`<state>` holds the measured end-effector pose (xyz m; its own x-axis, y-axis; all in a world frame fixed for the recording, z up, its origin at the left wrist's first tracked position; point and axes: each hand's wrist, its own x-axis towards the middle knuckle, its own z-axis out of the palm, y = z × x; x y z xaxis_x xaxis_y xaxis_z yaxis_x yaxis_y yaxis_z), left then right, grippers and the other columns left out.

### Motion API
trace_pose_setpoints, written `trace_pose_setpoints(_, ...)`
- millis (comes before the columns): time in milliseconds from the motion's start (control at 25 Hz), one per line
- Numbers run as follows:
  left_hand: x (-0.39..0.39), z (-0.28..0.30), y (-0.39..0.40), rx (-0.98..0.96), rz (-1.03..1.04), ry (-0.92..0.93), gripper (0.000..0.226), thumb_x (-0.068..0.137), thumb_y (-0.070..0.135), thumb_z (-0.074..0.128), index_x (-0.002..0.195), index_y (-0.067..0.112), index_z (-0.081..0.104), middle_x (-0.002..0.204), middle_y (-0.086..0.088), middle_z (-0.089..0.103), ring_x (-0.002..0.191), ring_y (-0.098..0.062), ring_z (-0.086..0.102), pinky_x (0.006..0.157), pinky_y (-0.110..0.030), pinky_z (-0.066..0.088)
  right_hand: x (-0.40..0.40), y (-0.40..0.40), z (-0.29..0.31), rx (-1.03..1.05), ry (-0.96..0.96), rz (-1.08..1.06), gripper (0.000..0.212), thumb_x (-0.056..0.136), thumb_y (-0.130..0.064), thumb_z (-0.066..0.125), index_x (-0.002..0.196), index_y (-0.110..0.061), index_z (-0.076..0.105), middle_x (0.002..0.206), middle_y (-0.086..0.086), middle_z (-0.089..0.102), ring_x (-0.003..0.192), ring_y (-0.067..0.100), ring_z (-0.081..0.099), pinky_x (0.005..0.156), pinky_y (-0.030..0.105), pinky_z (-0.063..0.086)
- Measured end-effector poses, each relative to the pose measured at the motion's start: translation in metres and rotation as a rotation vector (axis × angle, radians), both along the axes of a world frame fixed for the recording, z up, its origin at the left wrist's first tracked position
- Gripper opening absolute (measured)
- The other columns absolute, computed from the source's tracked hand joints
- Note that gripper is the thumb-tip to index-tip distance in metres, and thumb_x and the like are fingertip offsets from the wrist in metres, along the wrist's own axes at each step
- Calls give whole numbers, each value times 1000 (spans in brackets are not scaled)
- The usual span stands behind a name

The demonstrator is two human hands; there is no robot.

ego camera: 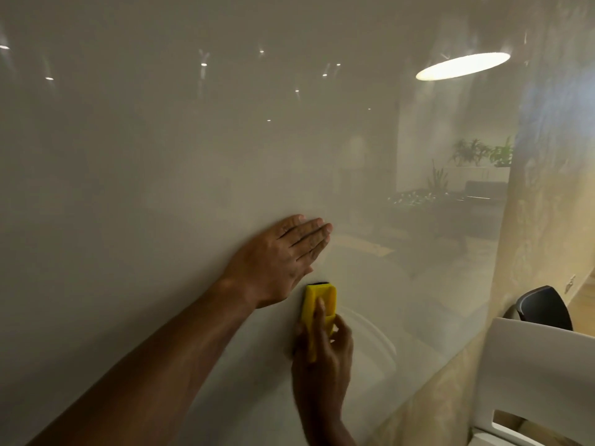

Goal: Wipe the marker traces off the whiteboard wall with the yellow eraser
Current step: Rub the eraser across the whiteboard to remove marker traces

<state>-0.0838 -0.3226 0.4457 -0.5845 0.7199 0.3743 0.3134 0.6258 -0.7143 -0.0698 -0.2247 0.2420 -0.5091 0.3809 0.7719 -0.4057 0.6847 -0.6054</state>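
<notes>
No marker traces visible on whiteboard wall (161, 188); wiping seems nearly done; right hand (322, 358) grip grasping yellow eraser (317, 304); left hand (283, 259), at 11 o'clock from eraser, flat, released on wall.

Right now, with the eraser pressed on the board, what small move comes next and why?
Probably slide the yellow eraser sideways in the right hand, away from the flat left hand. No clear marker traces show on the whiteboard wall, so this is only a guess.
</notes>
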Motion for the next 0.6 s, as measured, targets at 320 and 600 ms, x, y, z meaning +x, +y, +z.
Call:
trace_pose_setpoints(320,0,-2,-3,-45,-6,40,63,112,38,5,167,11,-4,174,-8,-12,162,-24,-7,126,-42,-16,19,-9,-22,239,103,203,66,88,-23,76,148,-38,52,142,16,55,112,34,63,85,39,58)
trace_pose_setpoints(600,13,-6,-27,-152,66,-25,59,116,31,11,167,12,-10,173,-6,-20,162,-22,-13,122,-40,-24,31,-33,-17,203,160,227,60,93,-21,67,149,-35,51,140,17,51,106,36,61,84,40,56)
